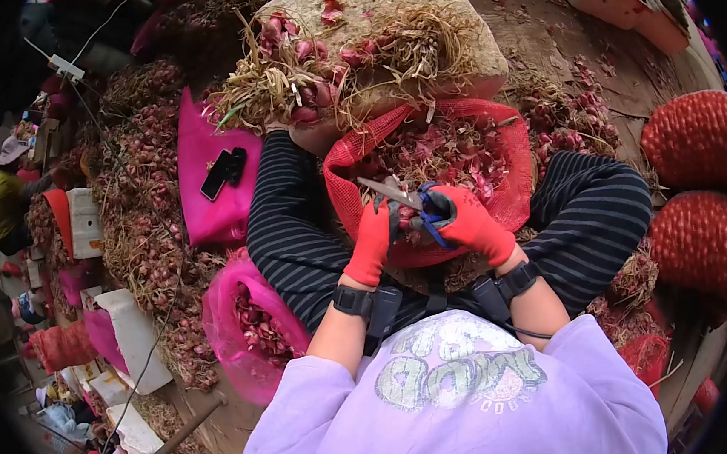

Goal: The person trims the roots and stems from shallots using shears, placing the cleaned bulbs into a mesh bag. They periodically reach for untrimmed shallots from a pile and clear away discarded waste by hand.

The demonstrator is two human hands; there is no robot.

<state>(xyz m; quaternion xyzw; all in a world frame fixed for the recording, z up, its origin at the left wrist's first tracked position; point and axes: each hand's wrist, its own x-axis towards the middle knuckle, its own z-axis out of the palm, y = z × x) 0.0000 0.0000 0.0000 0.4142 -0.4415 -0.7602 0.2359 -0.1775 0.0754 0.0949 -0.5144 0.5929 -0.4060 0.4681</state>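
My right hand (pixel 471 225), in a red and dark glove, is closed around blue-handled scissors (pixel 393 192), whose blades point up and left. Close beside it, my left hand (pixel 373 239), gloved likewise, is closed on shallots (pixel 407 215), partly hidden by fingers and scissors. Both hands are over the near side of a red mesh bag (pixel 517 176) standing open between the striped legs. Inside the bag lie shallots and loose skins (pixel 438 148). Beyond it, a pale worn block (pixel 363 9) bears bunches of shallots with dried stalks (pixel 310 86).
A phone (pixel 216 174) lies on pink cloth (pixel 194 129) at left. An open pink bag (pixel 220 302) of shallots stands nearer. Heaped shallots (pixel 141 168) spread along the left. Full red mesh sacks (pixel 694 141) are at right. Another person (pixel 9 199) sits far left.
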